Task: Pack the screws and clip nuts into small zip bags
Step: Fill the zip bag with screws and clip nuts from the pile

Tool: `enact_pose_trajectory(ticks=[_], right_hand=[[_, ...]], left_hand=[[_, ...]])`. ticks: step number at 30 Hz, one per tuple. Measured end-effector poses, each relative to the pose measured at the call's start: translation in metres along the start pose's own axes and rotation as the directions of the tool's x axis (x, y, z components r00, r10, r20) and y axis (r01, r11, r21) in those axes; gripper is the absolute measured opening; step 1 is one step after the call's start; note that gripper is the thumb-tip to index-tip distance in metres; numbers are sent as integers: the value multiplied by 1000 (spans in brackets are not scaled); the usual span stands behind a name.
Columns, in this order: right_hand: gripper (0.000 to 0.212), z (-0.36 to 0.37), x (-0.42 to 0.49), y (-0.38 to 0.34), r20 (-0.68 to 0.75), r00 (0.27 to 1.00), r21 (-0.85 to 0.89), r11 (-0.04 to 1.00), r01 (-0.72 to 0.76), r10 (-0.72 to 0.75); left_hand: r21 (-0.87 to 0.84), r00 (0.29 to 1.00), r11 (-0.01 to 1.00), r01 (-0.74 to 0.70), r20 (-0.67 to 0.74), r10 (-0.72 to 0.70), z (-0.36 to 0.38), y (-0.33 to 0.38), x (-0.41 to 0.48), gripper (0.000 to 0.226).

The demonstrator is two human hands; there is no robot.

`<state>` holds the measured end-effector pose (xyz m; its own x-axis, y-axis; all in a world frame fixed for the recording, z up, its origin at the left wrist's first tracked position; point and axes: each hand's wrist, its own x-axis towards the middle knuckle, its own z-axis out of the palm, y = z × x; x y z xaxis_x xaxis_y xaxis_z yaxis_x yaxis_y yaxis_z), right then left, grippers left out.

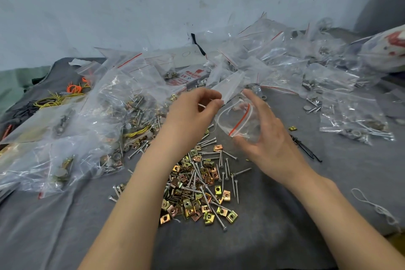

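A loose pile of silver screws (219, 161) and gold clip nuts (191, 200) lies on the grey cloth (274, 226) below my hands. My right hand (266, 136) cups a small clear zip bag (237, 119) with a red seal line; thumb and fingers curl round it and its mouth gapes open. My left hand (192, 112) pinches the edge of a second clear bag (231, 86) that sticks up and to the right, above the cupped one. I cannot tell whether anything is inside either bag.
Filled and empty zip bags (105, 103) are heaped at the left, and more bags (317, 68) lie across the back and right. Yellow and orange wires (65, 94) lie far left. A white string loop (377, 208) lies at the right. A pale wall stands behind.
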<state>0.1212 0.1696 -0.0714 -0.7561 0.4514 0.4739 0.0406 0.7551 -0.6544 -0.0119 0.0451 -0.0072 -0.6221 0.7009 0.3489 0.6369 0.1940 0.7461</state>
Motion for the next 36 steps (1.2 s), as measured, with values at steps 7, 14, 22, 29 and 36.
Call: enact_pose_trajectory(ticks=[7,14,22,29,36], right_hand=[[84,1,3,7,-59,998,58,998,6,-3],[83,-1,3,10,-91,996,59,998,-8,13],[79,2,3,9,-87,996,45,999,13,-10],[78,4,5,6,-55,998,35,999,7,-5],[79,2,3,6,-41,999,29,1000,3,-2]], left_hand=[[-25,982,995,-92,164,95,-11,25,14,20],[-75,999,997,-26,19,27,-39,12,8,21],[321,954,946,39,269,-130,-27,-39,-18,27],[457,957,889,-24,267,-112,-10,-50,-28,28],[518,964,855,-18,237,-123,-2,-52,-19,27]])
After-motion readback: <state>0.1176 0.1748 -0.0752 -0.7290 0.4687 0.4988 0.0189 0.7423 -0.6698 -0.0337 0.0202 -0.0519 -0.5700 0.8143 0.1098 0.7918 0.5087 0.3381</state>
